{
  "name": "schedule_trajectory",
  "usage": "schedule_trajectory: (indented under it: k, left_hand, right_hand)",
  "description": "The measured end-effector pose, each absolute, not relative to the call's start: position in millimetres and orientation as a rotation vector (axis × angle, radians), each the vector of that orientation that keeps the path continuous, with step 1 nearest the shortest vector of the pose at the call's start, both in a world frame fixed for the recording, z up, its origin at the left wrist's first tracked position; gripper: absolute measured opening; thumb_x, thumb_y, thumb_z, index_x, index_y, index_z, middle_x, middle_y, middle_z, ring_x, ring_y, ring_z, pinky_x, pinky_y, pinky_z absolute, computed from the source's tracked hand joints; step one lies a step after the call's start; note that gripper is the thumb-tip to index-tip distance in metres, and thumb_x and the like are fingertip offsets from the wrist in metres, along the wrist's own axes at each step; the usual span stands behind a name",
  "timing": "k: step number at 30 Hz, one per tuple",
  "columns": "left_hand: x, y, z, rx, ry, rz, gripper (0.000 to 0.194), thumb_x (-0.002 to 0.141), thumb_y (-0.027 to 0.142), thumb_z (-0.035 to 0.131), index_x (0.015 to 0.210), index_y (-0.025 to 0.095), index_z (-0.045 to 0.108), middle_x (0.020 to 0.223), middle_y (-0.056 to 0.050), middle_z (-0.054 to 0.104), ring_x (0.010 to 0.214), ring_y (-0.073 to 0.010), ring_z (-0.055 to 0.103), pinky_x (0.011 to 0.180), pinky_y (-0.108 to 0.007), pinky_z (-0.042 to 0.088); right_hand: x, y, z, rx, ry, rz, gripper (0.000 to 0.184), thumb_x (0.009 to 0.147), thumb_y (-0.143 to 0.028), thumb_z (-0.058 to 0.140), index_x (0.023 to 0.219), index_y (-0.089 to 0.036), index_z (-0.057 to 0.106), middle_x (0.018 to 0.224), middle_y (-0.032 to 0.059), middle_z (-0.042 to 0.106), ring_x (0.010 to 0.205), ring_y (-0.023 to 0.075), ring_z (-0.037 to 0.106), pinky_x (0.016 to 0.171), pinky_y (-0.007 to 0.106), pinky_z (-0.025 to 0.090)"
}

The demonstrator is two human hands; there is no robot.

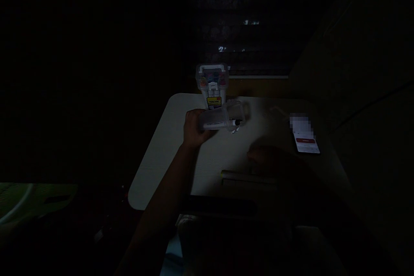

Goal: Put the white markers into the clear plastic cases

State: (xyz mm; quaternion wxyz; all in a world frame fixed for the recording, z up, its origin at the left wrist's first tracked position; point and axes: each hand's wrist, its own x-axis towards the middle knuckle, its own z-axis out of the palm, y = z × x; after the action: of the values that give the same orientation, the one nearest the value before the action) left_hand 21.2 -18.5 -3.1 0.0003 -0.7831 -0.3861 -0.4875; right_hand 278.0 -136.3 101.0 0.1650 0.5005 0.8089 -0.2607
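Observation:
My left hand (193, 128) is wrapped round a clear plastic marker case (213, 120), which is tilted on its side above the table. Inside it lies a white marker with a black cap (236, 123), near the end that points right. My right hand (263, 158) is in deep shadow to the right, low over the table; its fingers are too dark to make out. Just below it, a few pens or markers (237, 177) lie side by side, one with a yellow-green end. Behind the held case stands a second clear case (213, 92) with a white handle, filled with colored markers.
The pale table (161, 159) has rounded corners, and a dark strip (223, 206) runs along its near edge. On its right side lies a lit phone (305, 142). Dark slatted blinds (233, 34) hang behind the table. The whole room is very dim.

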Motion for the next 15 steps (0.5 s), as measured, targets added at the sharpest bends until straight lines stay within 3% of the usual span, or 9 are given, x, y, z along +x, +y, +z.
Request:
schedule_trajectory:
  k: [15]
  left_hand:
    - [23.0,-20.1,-0.3,-2.464,-1.269,-1.494,0.064,0.072,0.07,0.057,0.112,0.02,0.052,0.103,-0.011,0.061,0.098,-0.0286,0.057,0.084,-0.046,0.047]
  right_hand:
    - [287.6,-118.8,91.5,1.469,2.459,-0.558,0.023,0.079,-0.021,0.052,0.097,-0.016,0.067,0.1,0.0096,0.069,0.086,0.0197,0.063,0.066,0.026,0.039]
